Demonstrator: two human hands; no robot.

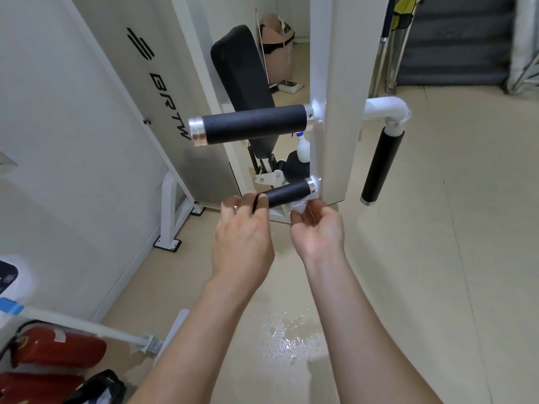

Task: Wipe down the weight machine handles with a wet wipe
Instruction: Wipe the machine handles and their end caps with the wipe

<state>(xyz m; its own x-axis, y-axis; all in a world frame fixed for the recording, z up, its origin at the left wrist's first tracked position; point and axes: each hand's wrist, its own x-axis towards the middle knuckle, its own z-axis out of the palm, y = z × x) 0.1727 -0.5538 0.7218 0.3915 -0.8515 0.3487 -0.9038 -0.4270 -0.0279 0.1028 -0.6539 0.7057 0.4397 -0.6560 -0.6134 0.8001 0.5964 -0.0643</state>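
Forearms: both reach forward from the camera, side by side, toward the machine.
Left hand point(243, 225): fingers curled over the free, outer end of the lower handle point(287, 193), steadying it.
Right hand point(318, 225): closed around a bunched wet wipe point(299, 206), pressed under the handle's inner end by the white post point(332, 97).
Handle axis: runs left to right between the two hands, rising slightly toward the post.
Nearer hand: the right, already on the grip with the wipe.
Likely stroke: leftward along the grip, toward the left hand.
Other handles: upper handle point(253, 125) above both hands; vertical handle point(382, 167) right of the right hand.
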